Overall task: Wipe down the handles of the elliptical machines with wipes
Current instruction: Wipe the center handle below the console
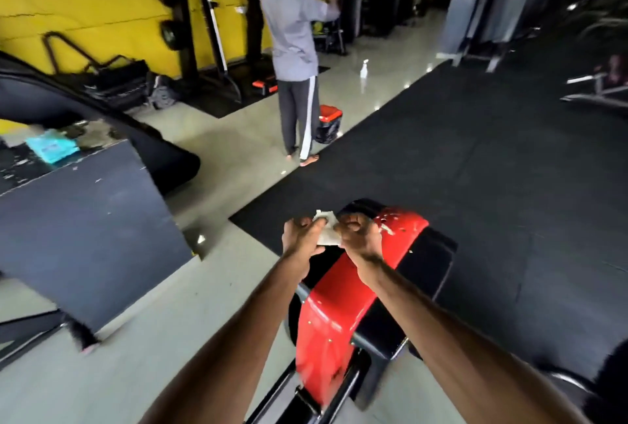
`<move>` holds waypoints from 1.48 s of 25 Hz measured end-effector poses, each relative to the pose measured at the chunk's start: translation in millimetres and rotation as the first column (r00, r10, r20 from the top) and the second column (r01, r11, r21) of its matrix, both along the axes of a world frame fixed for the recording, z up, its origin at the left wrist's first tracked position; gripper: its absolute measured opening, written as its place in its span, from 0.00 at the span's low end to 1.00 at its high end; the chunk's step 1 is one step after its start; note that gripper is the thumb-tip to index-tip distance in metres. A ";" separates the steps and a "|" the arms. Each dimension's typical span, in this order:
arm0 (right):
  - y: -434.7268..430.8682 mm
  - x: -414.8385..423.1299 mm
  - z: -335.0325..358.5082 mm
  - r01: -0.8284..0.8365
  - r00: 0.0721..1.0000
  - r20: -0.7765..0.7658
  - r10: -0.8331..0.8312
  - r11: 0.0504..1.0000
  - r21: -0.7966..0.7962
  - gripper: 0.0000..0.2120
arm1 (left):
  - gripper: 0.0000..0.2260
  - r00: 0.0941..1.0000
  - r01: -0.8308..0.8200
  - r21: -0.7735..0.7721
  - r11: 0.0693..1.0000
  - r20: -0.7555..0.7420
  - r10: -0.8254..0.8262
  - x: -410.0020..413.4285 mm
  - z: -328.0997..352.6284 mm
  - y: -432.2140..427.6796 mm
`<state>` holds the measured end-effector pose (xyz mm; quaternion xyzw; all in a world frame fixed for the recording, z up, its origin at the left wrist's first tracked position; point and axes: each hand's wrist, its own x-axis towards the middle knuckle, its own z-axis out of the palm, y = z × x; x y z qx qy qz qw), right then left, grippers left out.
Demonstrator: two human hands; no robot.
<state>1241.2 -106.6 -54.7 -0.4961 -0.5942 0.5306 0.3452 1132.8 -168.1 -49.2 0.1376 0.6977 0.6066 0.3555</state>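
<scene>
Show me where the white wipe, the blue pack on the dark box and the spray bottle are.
white wipe (329,236): head view, middle of the visible sheet.
blue pack (51,149): head view, middle of its top face.
spray bottle (364,69): head view, its body.

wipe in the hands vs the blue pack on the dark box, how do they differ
The wipe is white and crumpled; the blue pack is light blue and lies flat. The wipe is held between the left hand and right hand above the red machine cover; the blue pack rests untouched on the dark box, off to the left. Both are pale against dark gear.
</scene>
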 end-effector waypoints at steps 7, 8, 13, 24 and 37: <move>106.8 86.0 2.6 0.138 0.990 -0.029 -0.138 0.990 -0.013 0.04 | 0.12 0.980 0.196 -0.022 0.980 -0.035 -0.197 66.0 -1.8 138.6; 124.4 98.5 2.8 0.146 0.989 -0.034 -0.147 0.989 -0.023 0.05 | 0.11 0.974 0.221 -0.035 0.975 -0.040 -0.222 77.2 -2.0 159.9; 241.7 157.5 -14.5 0.167 0.985 -0.033 -0.170 0.983 -0.080 0.04 | 0.04 0.952 0.291 -0.099 0.952 -0.069 -0.298 126.5 -15.4 275.6; 543.5 249.0 -12.5 -0.278 0.955 -0.130 0.266 0.957 -0.087 0.11 | 0.05 0.983 0.184 -0.069 0.980 0.034 -0.182 203.2 -13.8 558.0; 818.5 69.9 -45.5 -0.607 0.787 0.089 0.610 0.792 -0.061 0.03 | 0.08 0.954 -0.229 -0.111 0.967 0.171 0.246 83.4 -38.8 763.6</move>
